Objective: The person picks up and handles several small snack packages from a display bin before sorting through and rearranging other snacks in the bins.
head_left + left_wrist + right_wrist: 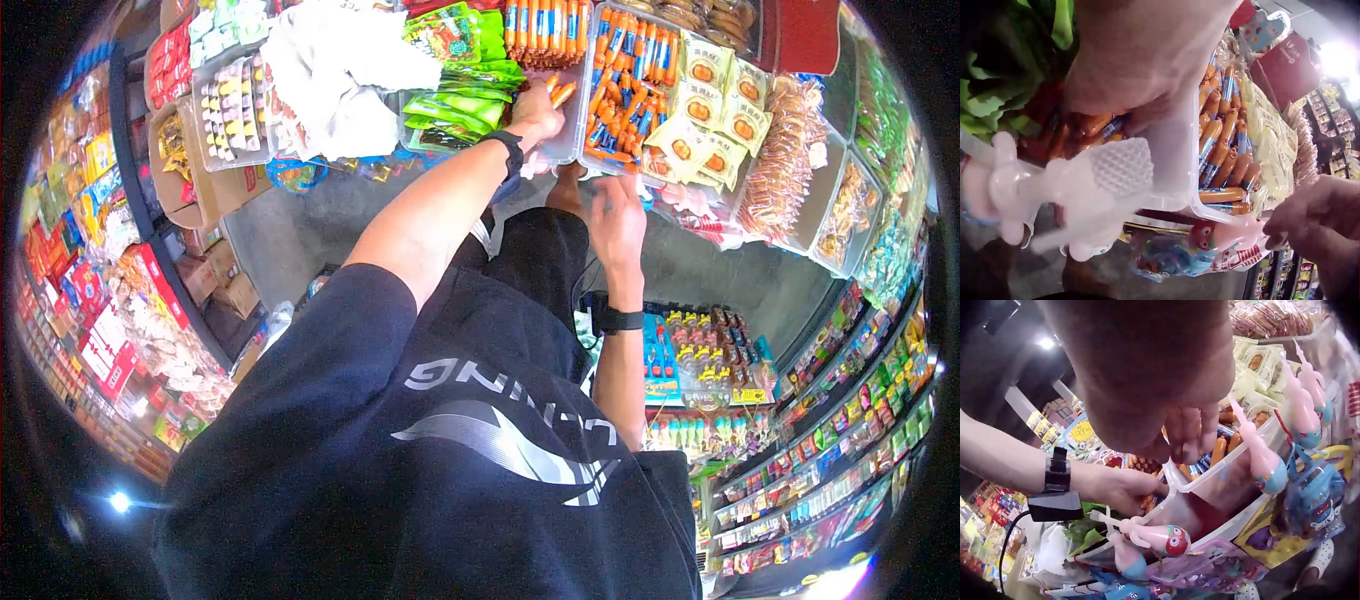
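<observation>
My left hand (538,112) reaches into a clear plastic bin and grips orange-wrapped sausages (563,92); in the left wrist view its fingers are partly hidden behind the wrist and a pale pink toy. More packaged sausages (548,35) stand in a row at the back of this bin. A neighbouring bin (1195,187) holds loose sausages (1225,147) with orange and blue wrappers. My right hand (617,225) hangs near that bin's front edge, fingers loosely bent, holding nothing visible. In the right wrist view, its fingers (1191,428) overlap the neighbouring bin's sausages.
Green snack packets (465,95) and a white cloth or bag (345,75) lie left of the bins. Cream-coloured packets (715,105) sit to the right. Pink balloon-like toys (1260,453) and blue bagged toys (1316,494) hang along the front. Stocked shelves (840,460) stand behind on the right.
</observation>
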A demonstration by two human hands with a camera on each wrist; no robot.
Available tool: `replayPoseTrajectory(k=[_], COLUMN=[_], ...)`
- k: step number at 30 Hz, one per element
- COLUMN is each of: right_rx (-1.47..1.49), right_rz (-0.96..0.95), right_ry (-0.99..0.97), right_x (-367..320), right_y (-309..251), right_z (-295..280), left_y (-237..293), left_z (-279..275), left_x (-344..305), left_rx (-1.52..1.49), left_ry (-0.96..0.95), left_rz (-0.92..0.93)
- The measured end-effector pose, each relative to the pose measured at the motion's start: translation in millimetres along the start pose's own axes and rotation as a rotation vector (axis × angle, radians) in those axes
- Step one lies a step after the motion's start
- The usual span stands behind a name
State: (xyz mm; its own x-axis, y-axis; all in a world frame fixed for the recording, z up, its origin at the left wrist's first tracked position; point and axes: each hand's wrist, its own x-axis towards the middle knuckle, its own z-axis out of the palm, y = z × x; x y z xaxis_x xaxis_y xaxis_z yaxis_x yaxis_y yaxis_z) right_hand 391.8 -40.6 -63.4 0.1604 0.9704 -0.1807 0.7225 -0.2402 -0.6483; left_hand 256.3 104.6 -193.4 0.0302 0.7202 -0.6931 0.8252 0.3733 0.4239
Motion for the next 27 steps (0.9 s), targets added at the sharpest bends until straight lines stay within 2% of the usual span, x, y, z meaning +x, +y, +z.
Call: replayPoseTrajectory(k=[5,7,11,14,16,18,25,27], right_rx=[-0.013,-0.021,-0.025,-0.062,-0.078,-0.078,-0.046,-0.049], right_rz=[-0.051,-0.028,-0.024,-0.027,-0.007,-0.009,0.017,0.011], right_ry=[-0.105,-0.158,-0.153,-0.145,-0.170,-0.180,-0.228,-0.222], right_x=[-4,-6,-12,-14,-14,-13,-6,-6], right_y=[-6,-5,0,1,2,3,4,4], right_z=[-2,-4,-6,-9,-9,-9,-11,-9], left_y=[8,2,-9,-20,-19,-19,-9,-9], left_z=[-8,-1,11,18,17,17,13,11], left_x=[3,10,17,27,25,23,15,13], left_rx=[-0.094,-0.101,-0.210,-0.260,-0.289,-0.341,-0.282,-0.288], left_ry=[-0.023,0.037,0.022,0.014,0.078,-0.013,-0.015,0.083], left_rz=[-0.100,-0.102,-0.220,-0.202,-0.189,-0.244,-0.244,-0.188])
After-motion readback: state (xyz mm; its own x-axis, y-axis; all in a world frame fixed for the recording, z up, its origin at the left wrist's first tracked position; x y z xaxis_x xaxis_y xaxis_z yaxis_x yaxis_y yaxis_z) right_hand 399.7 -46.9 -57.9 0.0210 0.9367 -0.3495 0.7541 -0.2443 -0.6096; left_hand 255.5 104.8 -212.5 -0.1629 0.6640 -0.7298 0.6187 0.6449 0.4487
